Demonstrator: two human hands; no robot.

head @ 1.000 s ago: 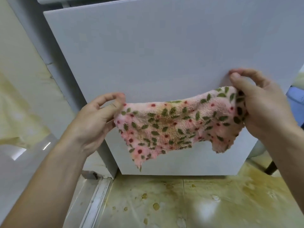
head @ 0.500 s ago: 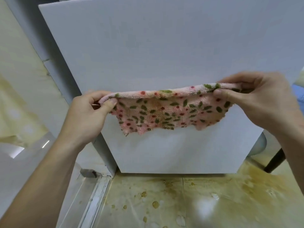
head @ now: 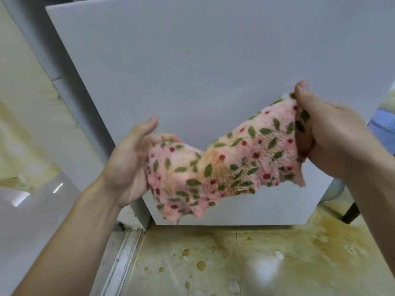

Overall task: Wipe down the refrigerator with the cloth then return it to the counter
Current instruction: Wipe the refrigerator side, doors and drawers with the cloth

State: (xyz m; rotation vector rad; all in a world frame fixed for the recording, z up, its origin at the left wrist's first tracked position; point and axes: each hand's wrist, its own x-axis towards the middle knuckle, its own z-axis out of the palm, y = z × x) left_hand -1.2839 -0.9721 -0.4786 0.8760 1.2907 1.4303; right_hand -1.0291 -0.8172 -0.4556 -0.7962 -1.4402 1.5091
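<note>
I hold the cloth stretched before the refrigerator door, long axis slanting up from my loosely curled left hand to my pinching right hand.

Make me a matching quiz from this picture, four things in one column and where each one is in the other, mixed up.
Things:
1. cloth
2. left hand
3. right hand
4. refrigerator

Places:
A. gripping the higher end of the fabric
B. white panel behind everything
C. at the lower end of the fabric
D. stretched between two hands, sagging in the middle

Pairs: 1-D, 2-C, 3-A, 4-B
</note>
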